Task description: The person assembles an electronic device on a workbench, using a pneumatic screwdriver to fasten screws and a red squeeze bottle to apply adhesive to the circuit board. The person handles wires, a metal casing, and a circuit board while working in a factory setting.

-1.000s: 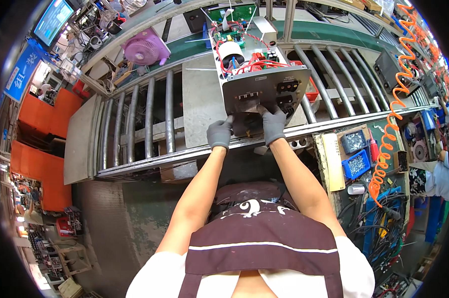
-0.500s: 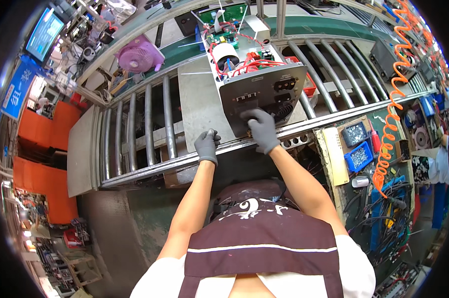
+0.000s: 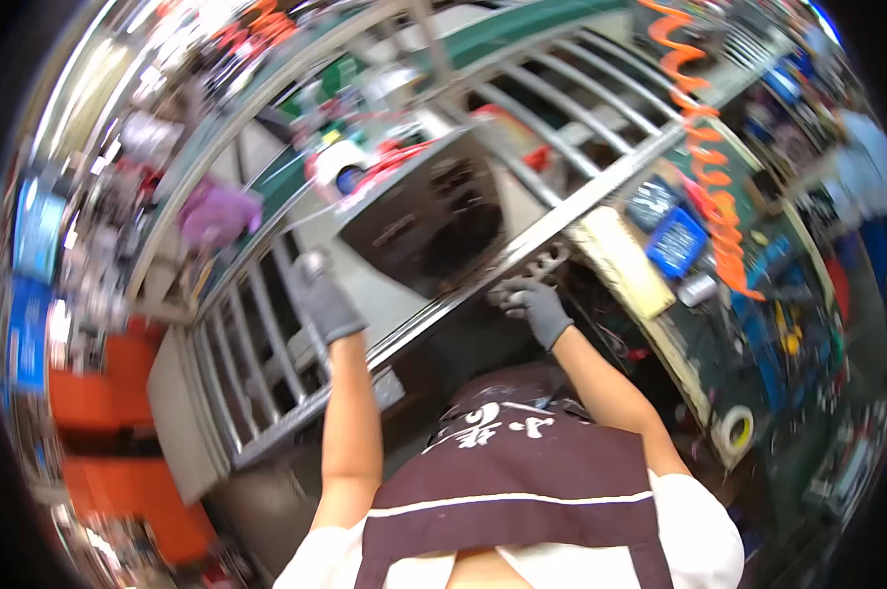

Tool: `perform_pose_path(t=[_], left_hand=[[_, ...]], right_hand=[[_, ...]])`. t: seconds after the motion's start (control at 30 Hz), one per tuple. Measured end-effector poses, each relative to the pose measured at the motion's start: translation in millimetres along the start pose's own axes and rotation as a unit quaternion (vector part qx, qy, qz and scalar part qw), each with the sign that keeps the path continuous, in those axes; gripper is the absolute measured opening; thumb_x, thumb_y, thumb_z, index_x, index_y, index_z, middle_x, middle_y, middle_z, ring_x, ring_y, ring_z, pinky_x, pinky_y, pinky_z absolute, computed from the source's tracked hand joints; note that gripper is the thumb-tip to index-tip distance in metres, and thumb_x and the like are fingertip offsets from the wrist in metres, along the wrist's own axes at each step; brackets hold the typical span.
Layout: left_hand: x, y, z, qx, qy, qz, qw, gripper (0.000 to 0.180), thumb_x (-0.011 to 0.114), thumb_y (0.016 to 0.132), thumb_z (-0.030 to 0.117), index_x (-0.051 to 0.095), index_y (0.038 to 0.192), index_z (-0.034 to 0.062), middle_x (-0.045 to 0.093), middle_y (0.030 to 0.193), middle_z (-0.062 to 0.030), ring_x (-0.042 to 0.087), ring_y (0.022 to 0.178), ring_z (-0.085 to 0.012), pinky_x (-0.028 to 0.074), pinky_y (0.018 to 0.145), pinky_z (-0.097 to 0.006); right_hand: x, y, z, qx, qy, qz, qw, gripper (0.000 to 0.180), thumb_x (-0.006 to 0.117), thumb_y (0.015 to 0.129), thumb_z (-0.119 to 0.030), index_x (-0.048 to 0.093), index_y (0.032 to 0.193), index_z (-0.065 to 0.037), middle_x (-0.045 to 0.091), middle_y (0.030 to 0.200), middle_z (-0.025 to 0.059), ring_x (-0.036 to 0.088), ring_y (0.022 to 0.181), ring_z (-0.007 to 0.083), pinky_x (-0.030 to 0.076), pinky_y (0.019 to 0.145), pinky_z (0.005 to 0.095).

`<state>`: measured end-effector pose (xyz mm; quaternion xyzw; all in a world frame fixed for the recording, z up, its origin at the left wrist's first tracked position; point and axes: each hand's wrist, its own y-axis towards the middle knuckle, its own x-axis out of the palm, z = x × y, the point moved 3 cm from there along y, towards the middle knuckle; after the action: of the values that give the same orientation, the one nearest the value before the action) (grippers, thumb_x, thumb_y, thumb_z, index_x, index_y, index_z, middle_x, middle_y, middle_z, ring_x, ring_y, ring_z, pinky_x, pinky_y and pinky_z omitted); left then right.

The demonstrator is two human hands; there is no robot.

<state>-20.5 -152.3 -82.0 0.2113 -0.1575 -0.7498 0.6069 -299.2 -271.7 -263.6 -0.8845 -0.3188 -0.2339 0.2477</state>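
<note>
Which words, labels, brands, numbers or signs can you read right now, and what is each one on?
None can be read clearly in this view.
Dark panel of the unit: faint pale markings, too blurred to read.
Blue sign at the far left: too blurred to read.
Screen above it: too blurred to read.
Maroon apron: white printed marks, too foreshortened to make out.

The electronics unit (image 3: 424, 216) stands on the roller conveyor (image 3: 561, 216). From it, the fan (image 3: 217, 213) lies at nine o'clock, left hand (image 3: 327, 302) between seven and eight, right hand (image 3: 537, 306) between four and five; on the bench (image 3: 681, 378), the parts bin (image 3: 677, 243) sits near three.
</note>
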Motion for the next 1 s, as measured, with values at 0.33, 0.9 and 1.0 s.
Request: perform_pose_path(t=[0.33, 0.9, 1.0], left_hand=[[66, -14, 51, 0.447, 0.246, -0.023, 0.86, 0.039, 0.054, 0.09, 0.031, 0.058, 0.115, 0.0026, 0.062, 0.108, -0.0161, 0.057, 0.098, -0.033, 0.044, 0.086, -0.042], [82, -45, 71, 0.402, 0.254, -0.004, 0.88, 0.043, 0.049, 0.091, 0.04, 0.058, 0.11, 0.0019, 0.061, 0.104, -0.0175, 0.056, 0.095, -0.0346, 0.043, 0.085, -0.045], [78, -49, 78, 0.381, 0.253, -0.009, 0.889, 0.044, 0.049, 0.09, 0.04, 0.058, 0.11, 0.0014, 0.061, 0.104, -0.0182, 0.056, 0.096, -0.0352, 0.042, 0.086, -0.046]], right_hand=[[-160, -175, -65, -0.074, -0.034, 0.364, 0.928, 0.019, 0.057, 0.079, -0.01, 0.064, 0.095, -0.003, 0.065, 0.087, 0.0069, 0.061, 0.075, 0.0126, 0.05, 0.066, 0.0256], [-423, -354, -259, 0.014, -0.041, 0.794, 0.607, 0.045, 0.061, 0.081, -0.042, 0.057, 0.1, -0.001, 0.061, 0.093, 0.0155, 0.06, 0.082, 0.0273, 0.047, 0.067, 0.0379], [-408, -376, -270, 0.116, -0.234, 0.807, 0.53, 0.072, 0.064, 0.074, -0.052, 0.047, 0.127, -0.006, 0.054, 0.124, 0.0175, 0.055, 0.111, 0.0305, 0.046, 0.09, 0.0405]])
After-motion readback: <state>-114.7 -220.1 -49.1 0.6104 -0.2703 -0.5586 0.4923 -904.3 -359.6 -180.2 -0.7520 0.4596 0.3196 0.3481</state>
